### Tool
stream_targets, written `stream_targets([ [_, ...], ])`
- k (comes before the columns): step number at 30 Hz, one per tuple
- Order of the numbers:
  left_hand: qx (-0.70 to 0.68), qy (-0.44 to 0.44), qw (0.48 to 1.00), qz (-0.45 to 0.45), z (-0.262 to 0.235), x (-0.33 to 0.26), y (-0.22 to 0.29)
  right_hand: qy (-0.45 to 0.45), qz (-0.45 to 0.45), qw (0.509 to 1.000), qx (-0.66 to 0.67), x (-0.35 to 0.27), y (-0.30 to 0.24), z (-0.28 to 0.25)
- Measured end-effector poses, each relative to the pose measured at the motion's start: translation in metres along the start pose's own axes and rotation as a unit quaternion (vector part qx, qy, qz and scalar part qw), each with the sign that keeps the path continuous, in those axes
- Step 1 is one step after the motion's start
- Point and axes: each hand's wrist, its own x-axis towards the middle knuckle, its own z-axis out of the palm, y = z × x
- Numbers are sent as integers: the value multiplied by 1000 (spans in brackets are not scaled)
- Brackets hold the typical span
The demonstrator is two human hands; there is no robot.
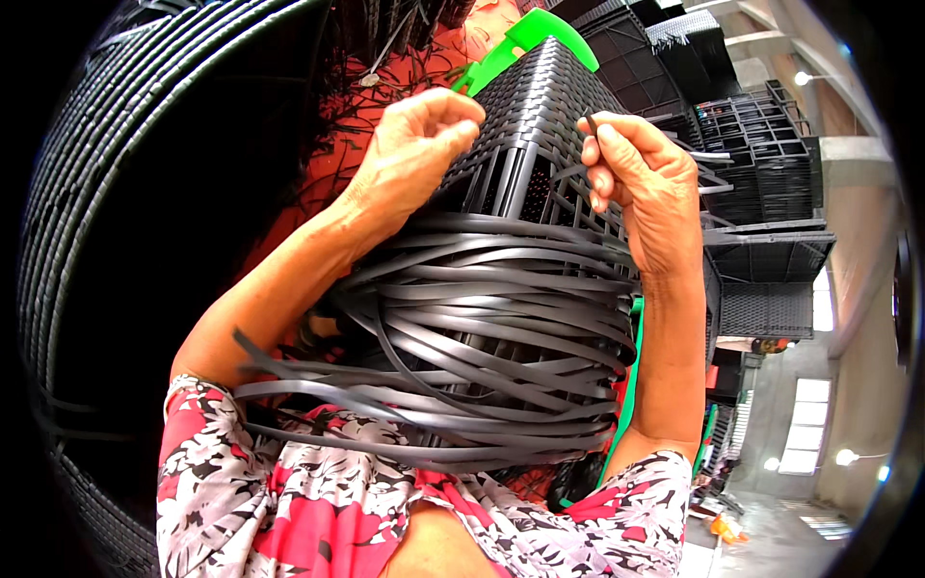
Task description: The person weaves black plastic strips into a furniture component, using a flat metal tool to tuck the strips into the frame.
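In front of me stands a dark wicker frame [540, 91], closely woven over its far part and corner, with bare bars [520, 183] showing nearer to me. A thick bundle of long, flat, dark grey plastic strips [482, 289] lies looped across its near part, loose ends hanging at the left. My left hand [424, 135] is closed at the left face of the weave; what its fingers hold, if anything, is hidden. At the right face, my right hand [644, 178] pinches the end of a dark strip [591, 123] between thumb and fingers.
A bright green plastic support [535, 39] sits at the frame's far end. Strip scraps litter the red floor [385, 72]. A large dark woven piece [87, 173] curves along the left. More dark wicker frames [756, 144] are stacked at the right, near a wall with windows [805, 424].
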Motion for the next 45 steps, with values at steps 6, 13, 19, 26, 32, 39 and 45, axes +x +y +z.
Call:
stream_targets([
  [6, 41, -47, 993, -101, 13, -9, 1, -47, 35, 940, -335, 7, -20, 3],
  [13, 54, -33, 998, -18, 40, -21, -11, -159, 4, 853, -496, 17, -30, 8],
  [19, 47, -54, 997, -26, 42, -19, -11, -214, -28, 780, -587, 27, -35, 18],
  [26, -32, -33, 999, -10, 45, -21, -22, -220, 10, 801, -557, 31, -31, 15],
  [32, -40, -2, 999, 10, 49, -21, -28, -213, 20, 815, -539, 30, -22, 21],
  [39, -91, 26, 992, 86, 25, -11, -17, -158, -189, 828, -504, 33, -5, 13],
  [45, -115, 78, 953, 270, -2, -3, 21, -180, 61, 944, -269, 22, -6, 32],
])
